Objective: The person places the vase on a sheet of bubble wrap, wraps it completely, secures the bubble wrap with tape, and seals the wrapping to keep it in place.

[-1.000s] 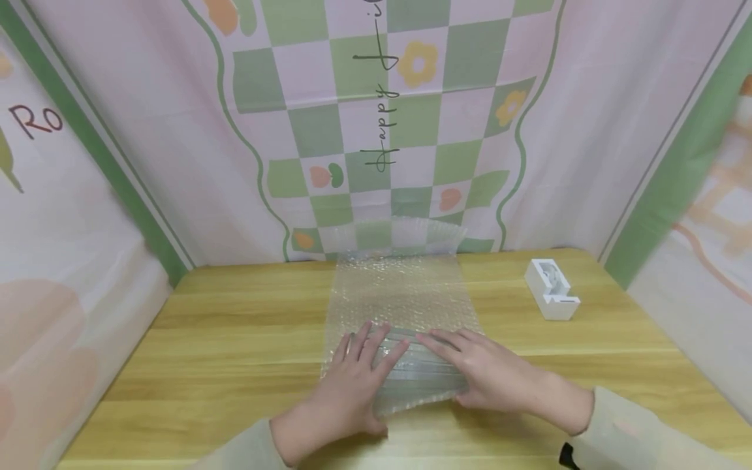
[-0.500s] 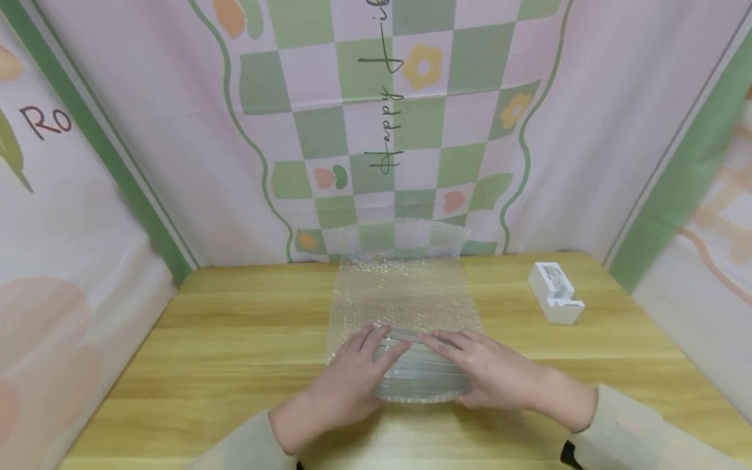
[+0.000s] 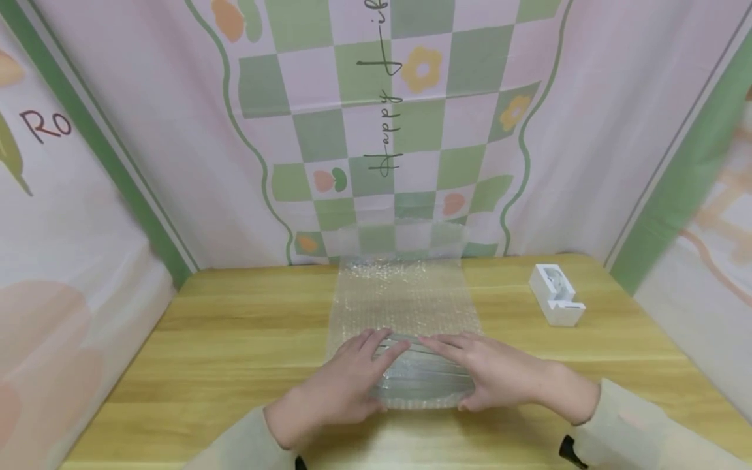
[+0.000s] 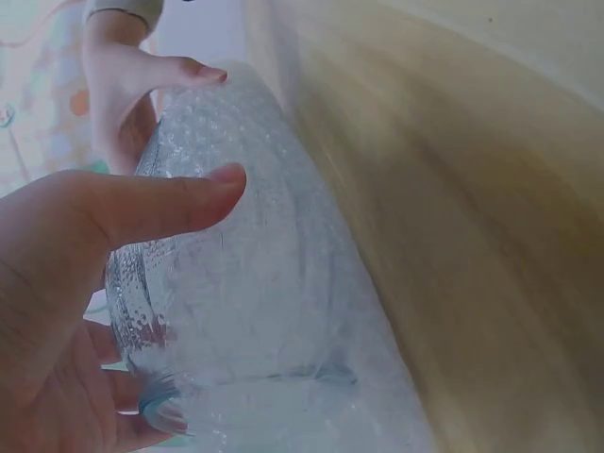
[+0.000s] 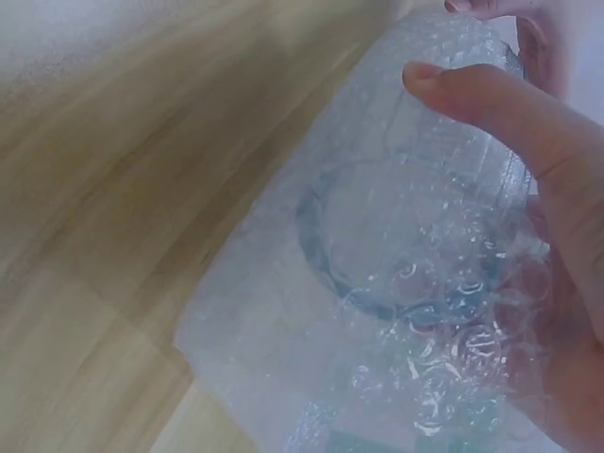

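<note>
A clear ribbed glass vessel (image 3: 420,369), like a jar or vase, lies on its side on a sheet of bubble wrap (image 3: 405,297). The near end of the sheet covers part of the glass. My left hand (image 3: 346,382) grips the left end, its thumb over the wrap in the left wrist view, where bare glass (image 4: 137,302) shows beside the wrap (image 4: 293,264). At the other end my right hand (image 3: 502,375) holds glass and wrap together. Through the wrap (image 5: 255,311) in the right wrist view, a round glass edge (image 5: 316,245) shows.
A white tape dispenser (image 3: 555,295) with a roll of clear tape stands at the back right of the wooden table (image 3: 235,326). The far end of the wrap curls up against the patterned curtain (image 3: 476,130) behind the table.
The near edge of the wrap, slanted and loose a second ago, now curves closer round the glass. My left fingers have drawn together. The view has shifted slightly.
</note>
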Demonstrator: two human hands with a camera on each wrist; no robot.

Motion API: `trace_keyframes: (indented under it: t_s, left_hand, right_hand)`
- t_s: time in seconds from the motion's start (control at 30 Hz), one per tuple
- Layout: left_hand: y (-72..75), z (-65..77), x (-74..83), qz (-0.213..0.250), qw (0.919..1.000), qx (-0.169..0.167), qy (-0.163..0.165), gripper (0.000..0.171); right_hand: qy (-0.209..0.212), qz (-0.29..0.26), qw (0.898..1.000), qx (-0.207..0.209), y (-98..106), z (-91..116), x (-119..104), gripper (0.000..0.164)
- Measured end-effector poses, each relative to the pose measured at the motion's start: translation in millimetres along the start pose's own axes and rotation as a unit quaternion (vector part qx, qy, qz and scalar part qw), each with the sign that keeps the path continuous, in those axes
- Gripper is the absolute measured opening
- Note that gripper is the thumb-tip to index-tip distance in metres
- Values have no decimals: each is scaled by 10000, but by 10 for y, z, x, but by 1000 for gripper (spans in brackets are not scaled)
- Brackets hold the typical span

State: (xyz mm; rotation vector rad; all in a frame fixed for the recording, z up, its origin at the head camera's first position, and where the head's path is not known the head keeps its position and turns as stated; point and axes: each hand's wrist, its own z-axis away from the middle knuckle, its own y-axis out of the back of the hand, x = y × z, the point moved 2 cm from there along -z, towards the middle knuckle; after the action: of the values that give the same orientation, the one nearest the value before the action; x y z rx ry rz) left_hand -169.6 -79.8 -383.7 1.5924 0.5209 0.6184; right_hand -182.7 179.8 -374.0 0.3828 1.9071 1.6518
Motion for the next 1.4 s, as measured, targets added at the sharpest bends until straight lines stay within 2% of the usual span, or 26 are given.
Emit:
trace_keyframes:
  t_s: [0.27,0.53,0.73,1.4]
  left_hand:
    - [3,1,-57,393,9990,-221,-18,106]
    - [6,-29,-121,525,9979,-253,-278,104]
    - [17,-66,-149,461,9981,-335,-237,103]
    - [108,-153,-290,1154,9910,-627,-262,98]
  right_hand:
    - [12,-211,9997,-136,22,-17,12,107]
    - [80,-474,9985,-254,53,-32,44,108]
    - [77,-617,9977,-268,45,-51,85,109]
    - [-34,-1149,9907,-725,55,-129,152,104]
